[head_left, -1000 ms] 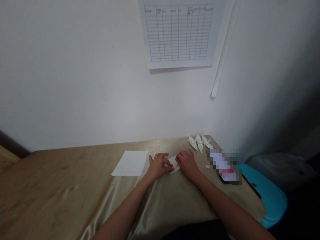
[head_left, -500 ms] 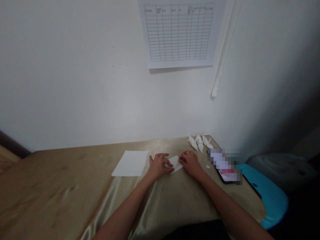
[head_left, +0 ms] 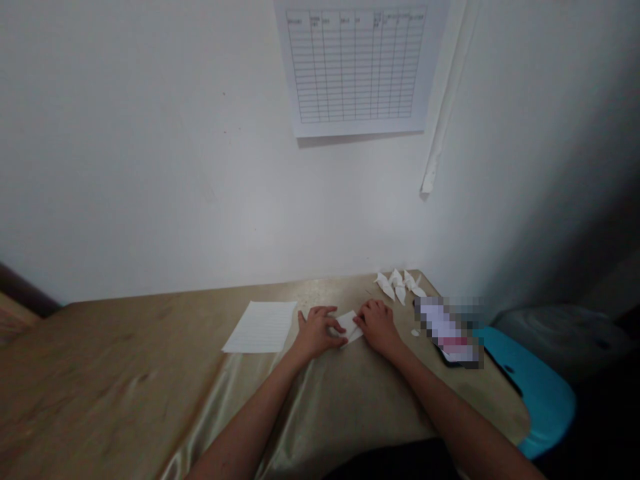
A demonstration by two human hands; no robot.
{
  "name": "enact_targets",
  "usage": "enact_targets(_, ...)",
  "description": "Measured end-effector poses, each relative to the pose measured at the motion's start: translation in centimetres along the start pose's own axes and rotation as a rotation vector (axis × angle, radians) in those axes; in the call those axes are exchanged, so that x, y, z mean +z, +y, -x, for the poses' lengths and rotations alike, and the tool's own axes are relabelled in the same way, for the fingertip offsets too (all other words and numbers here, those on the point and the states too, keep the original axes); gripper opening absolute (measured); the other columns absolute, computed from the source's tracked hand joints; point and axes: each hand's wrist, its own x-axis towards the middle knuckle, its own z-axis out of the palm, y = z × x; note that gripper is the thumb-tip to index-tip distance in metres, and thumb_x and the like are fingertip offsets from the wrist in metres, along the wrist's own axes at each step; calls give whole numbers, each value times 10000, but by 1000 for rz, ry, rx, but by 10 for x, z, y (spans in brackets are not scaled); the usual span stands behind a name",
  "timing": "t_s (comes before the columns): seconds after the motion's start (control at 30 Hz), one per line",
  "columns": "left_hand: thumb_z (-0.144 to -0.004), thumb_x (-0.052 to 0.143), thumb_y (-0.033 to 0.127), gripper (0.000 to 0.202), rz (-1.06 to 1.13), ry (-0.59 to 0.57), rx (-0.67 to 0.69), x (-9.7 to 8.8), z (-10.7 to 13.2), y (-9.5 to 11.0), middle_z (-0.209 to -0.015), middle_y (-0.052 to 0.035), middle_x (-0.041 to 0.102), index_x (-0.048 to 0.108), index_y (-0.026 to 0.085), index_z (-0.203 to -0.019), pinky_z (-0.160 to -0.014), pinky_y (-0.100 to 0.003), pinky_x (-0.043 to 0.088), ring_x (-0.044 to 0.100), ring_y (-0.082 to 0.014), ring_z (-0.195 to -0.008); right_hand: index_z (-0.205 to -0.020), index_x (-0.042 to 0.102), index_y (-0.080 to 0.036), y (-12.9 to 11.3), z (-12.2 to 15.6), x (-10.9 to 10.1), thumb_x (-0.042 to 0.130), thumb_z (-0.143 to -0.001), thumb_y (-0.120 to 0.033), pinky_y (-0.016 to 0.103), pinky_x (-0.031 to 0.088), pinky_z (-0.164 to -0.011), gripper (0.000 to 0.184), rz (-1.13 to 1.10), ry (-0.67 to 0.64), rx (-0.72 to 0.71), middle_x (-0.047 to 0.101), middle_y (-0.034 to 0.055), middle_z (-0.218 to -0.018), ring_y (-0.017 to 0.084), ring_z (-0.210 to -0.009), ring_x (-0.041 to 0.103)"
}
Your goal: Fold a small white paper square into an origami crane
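Observation:
A small folded piece of white paper [head_left: 349, 326] lies on the tan cloth-covered table [head_left: 150, 373] between my two hands. My left hand [head_left: 317, 331] rests on its left edge, fingers curled and pressing the paper down. On the right side of the paper sits my right hand [head_left: 379, 326], fingers bent and pinching its edge. A lined white sheet [head_left: 261, 326] lies flat just left of my left hand. Several small folded white paper figures [head_left: 399, 284] stand at the table's far right corner by the wall.
A phone with a blurred screen [head_left: 447, 332] lies right of my right hand. A tiny white scrap [head_left: 415, 333] sits between them. A blue stool [head_left: 537, 390] stands beyond the table's right edge. A printed grid sheet [head_left: 356, 65] hangs on the wall.
My right hand has slid a little right along the folded paper and back, uncovering more of it. My left hand has stayed put.

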Motion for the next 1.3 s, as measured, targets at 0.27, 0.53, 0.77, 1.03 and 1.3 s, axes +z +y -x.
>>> enact_targets(0.27, -680, 824, 428, 227, -7, -10, 7, 1, -2, -2, -1463, 12, 538, 783, 360, -893, -1117, -759, 36, 363, -358, -1400, -1027, 661, -162, -13, 2, -8, 546, -954, -335, 459, 353, -987, 220, 133, -30, 32, 617, 132, -1151, 305, -1152, 494)
enact_targets(0.53, -683, 815, 413, 218, -11, -17, 2, 1, -1, -2, -1465, 20, 534, 778, 365, -892, -1106, -782, 24, 353, -361, -1404, -1042, 664, -164, -15, 3, -8, 529, -956, -335, 464, 326, -1019, 234, 145, -34, 37, 621, 142, -1158, 305, -1157, 491)
enact_targets(0.77, -683, 813, 416, 225, -14, -30, -2, 1, -3, -2, -1472, 23, 527, 779, 363, -899, -1101, -787, 43, 347, -374, -1406, -1020, 678, -173, -16, 2, -9, 541, -947, -331, 468, 316, -1026, 222, 143, -33, 46, 626, 146, -1150, 307, -1153, 489)
enact_targets(1.03, -678, 822, 413, 243, -20, -28, 8, 2, -4, -4, -1467, 12, 532, 772, 360, -910, -1097, -786, 54, 358, -367, -1400, -1009, 677, -176, -16, 3, -10, 542, -947, -339, 465, 320, -1020, 221, 143, -20, 35, 628, 142, -1141, 308, -1153, 489)
enact_targets(1.3, -739, 784, 414, 365, -38, -64, 77, 0, -2, -6, -1497, 45, 510, 715, 461, -1095, -1079, -810, 29, 321, -367, -1426, -1005, 676, -169, -18, 3, -11, 551, -944, -343, 464, 330, -1013, 223, 168, -15, 32, 633, 138, -1137, 309, -1147, 494)
